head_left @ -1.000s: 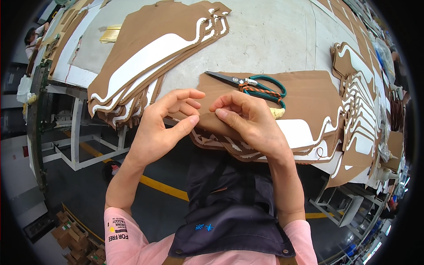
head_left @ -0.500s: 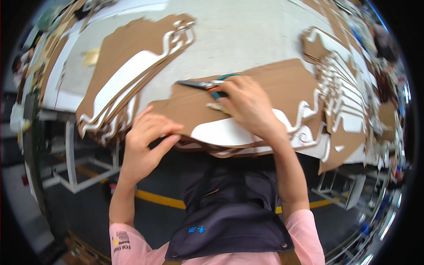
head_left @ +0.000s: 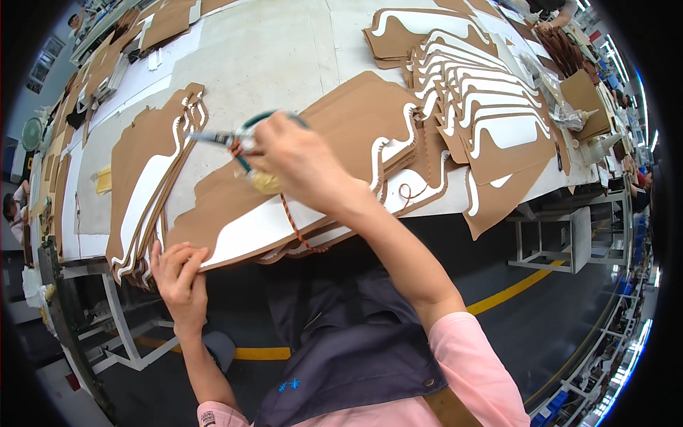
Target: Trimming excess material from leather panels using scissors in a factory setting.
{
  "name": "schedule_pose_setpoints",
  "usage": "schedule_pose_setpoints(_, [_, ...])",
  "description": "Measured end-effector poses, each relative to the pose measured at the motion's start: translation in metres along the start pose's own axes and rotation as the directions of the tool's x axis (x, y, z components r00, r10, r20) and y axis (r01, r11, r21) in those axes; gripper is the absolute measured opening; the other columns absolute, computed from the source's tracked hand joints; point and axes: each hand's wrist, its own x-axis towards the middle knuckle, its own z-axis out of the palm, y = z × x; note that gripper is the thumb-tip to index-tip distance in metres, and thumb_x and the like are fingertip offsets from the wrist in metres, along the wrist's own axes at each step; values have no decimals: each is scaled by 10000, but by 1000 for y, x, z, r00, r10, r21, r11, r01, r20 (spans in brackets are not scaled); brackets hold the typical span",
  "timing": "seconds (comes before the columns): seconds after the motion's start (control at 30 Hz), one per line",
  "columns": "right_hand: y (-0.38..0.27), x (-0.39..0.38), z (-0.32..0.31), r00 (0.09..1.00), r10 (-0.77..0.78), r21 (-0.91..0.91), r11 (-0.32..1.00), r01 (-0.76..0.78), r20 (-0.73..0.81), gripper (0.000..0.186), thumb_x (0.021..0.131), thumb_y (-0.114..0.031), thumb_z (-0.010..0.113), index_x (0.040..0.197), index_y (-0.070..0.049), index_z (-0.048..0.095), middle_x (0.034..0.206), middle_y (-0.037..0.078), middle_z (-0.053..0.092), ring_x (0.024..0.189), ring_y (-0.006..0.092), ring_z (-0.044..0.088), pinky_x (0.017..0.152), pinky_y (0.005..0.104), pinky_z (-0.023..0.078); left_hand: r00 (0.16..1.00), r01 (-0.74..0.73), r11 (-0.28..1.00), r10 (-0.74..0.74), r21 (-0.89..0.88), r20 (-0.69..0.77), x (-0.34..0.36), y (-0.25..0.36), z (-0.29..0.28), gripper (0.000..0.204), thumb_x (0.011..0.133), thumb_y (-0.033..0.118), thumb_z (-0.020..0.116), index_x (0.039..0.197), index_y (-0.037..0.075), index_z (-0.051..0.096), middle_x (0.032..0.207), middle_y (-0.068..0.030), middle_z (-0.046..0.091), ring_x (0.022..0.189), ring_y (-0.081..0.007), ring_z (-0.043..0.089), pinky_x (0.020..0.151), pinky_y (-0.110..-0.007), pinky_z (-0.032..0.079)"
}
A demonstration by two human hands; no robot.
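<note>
My right hand (head_left: 299, 160) is closed around green-handled scissors (head_left: 226, 137), lifted just above the table with the blades pointing left. An orange cord (head_left: 293, 226) hangs from the scissors across the work. My left hand (head_left: 179, 270) pinches the near edge of a brown cut-out sheet with a white underside (head_left: 242, 228), the top one of a stack at the table's front edge. Just left of it lies a second stack of the same brown shapes (head_left: 146, 171).
More fanned stacks of brown-and-white cut-outs (head_left: 469, 107) cover the right of the pale worktable (head_left: 284, 50). Other people work at the far right (head_left: 562, 11) and far left (head_left: 11, 210). Below is a dark floor with a yellow line (head_left: 512, 288) and table frames (head_left: 555, 242).
My right hand has picked up the scissors and lifted them leftward. My left hand has dropped to the sheet's near edge. The view has swung to the right.
</note>
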Motion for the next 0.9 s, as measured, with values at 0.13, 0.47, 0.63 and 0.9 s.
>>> schedule_pose_setpoints(0.13, [-1, -52, -115, 923, 323, 296, 920, -255, -210, 457, 756, 51, 663, 1191, -9, 536, 1113, 144, 579, 1016, 286, 625, 843, 361, 530, 908, 316, 941, -261, 125, -327, -1, 13, 6, 353, 792, -71, 601, 1125, 37, 642, 1130, -101, 612, 1103, -310, 567, 1082, -458, 322])
schedule_pose_setpoints(0.47, [-12, -206, -183, 666, 708, 91, 698, -710, -233, 467, 639, 9, 810, 1054, -20, 598, 813, -19, 513, 688, 60, 479, 591, 187, 380, 718, 530, -452, -211, -718, 663, 25, 166, 91, 406, 1005, 190, 494, 1307, -79, 459, 1286, -246, 553, 1207, -296, 558, 1036, -379, 445])
schedule_pose_setpoints(0.63, [-14, -204, -151, 828, 557, -75, 825, -561, -62, 371, 617, -21, 794, 931, 12, 598, 708, 46, 512, 558, 125, 500, 465, 255, 407, 677, 420, -665, -223, -617, 701, 54, 182, 118, 398, 1014, 238, 485, 1292, -47, 477, 1278, -230, 565, 1206, -287, 560, 1033, -379, 459])
schedule_pose_setpoints(0.9, [11, -189, -152, 937, 342, -359, 885, -295, 74, 455, 600, -150, 822, 953, 13, 586, 753, 89, 547, 666, 250, 574, 567, 354, 467, 611, 383, -700, -298, -603, 733, 68, 198, 130, 311, 990, 230, 545, 1176, -13, 602, 1171, -136, 646, 1095, -201, 616, 956, -349, 506])
